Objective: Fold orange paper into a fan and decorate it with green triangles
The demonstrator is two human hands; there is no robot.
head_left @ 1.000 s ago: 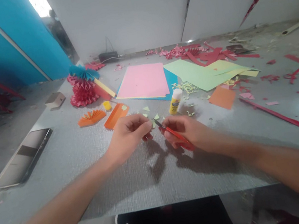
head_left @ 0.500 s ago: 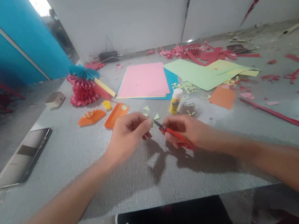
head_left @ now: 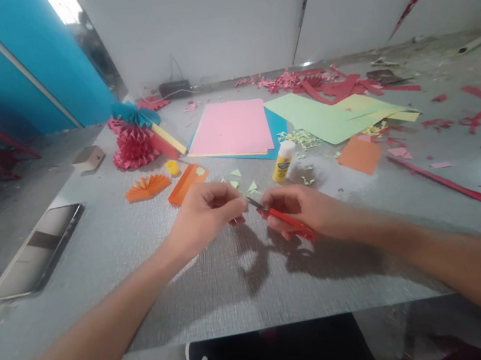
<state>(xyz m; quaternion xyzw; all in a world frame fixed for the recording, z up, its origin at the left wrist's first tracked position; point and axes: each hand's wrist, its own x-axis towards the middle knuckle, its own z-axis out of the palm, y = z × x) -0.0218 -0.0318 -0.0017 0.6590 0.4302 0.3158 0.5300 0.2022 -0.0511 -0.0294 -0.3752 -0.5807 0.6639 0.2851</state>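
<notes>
In the head view my left hand (head_left: 211,212) pinches a small piece of green paper, almost entirely hidden by the thumb and fingers. My right hand (head_left: 307,208) is closed around a pair of red-handled scissors (head_left: 293,224). Their dark blades point left and up, close to my left fingertips. Just beyond the hands lie small light green paper scraps (head_left: 252,186). A yellow glue stick (head_left: 281,164) with a white top stands upright behind my right hand. An orange paper strip (head_left: 188,184) with a small pale flower shape on it lies beyond my left hand.
Pink sheets (head_left: 232,129) and light green sheets (head_left: 313,118) lie at the back. A pleated orange fan (head_left: 148,187), a yellow cap (head_left: 172,167), pleated red paper (head_left: 134,148) and a phone (head_left: 38,254) are leftward. An orange square (head_left: 360,155) and red strips (head_left: 443,180) are rightward.
Both hands stay nearly in place, with only slight shifts of the fingers. The scissor tips remain close to the left fingertips, and the things on the table have not moved.
</notes>
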